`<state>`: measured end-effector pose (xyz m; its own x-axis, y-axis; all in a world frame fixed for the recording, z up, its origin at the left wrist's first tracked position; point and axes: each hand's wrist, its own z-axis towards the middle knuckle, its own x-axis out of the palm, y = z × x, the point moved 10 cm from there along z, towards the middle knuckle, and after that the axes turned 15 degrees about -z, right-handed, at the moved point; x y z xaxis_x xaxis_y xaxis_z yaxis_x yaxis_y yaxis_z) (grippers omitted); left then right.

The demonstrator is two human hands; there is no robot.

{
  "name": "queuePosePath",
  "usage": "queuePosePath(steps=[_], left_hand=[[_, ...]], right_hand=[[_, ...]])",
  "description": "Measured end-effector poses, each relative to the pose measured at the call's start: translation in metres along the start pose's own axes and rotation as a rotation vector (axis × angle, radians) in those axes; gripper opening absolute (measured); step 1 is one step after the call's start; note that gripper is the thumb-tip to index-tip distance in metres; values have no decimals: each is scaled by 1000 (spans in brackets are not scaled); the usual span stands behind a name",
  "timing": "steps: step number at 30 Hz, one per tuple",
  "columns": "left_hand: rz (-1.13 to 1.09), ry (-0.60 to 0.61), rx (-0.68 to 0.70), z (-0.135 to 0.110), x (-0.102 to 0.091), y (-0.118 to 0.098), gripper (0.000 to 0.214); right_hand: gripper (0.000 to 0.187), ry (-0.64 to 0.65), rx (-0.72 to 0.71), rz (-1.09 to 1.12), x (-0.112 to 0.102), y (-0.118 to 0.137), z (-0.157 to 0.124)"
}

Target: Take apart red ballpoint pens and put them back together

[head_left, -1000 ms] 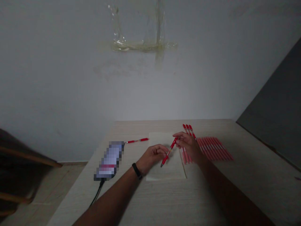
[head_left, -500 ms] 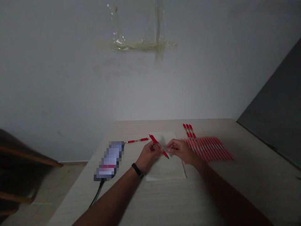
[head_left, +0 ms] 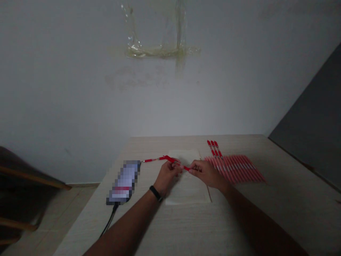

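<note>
A: Grip status: left hand (head_left: 167, 173) and right hand (head_left: 205, 171) are both closed on one red pen (head_left: 176, 162), held level just above the paper (head_left: 186, 190), one hand at each end.

B: Handling?

A: Judged light, stiff and smooth; pinch the barrel near the ends, since the middle could slip.

B: Surroundings?

A: On the worktop (head_left: 279, 213): a phone (head_left: 124, 181) with its cable at left, a second pen (head_left: 154, 159) beyond it, a row of pens (head_left: 237, 168) just right of the right hand. Nothing obstructs the hands.
</note>
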<state>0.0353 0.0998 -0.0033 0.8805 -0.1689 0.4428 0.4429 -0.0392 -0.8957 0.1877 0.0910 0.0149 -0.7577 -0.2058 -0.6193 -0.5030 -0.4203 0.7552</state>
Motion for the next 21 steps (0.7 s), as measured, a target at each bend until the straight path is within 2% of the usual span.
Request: queuePosePath(steps=[4,7,12,21], left_hand=[[10,8,-24,-2,3,0,38],[5,1,-49,-3,4,1,39],[-1,19,-68,-4,6,5,36],[12,59,-101,-3,8,10,37]], right_hand=[[19,-106,29,-87,-22,-5,-1],[21,-129,69,-93,-32,-14,-1],[18,-202,15,-168,-53,-22,4],[28,-410,173,-234,-107,-47,-4]])
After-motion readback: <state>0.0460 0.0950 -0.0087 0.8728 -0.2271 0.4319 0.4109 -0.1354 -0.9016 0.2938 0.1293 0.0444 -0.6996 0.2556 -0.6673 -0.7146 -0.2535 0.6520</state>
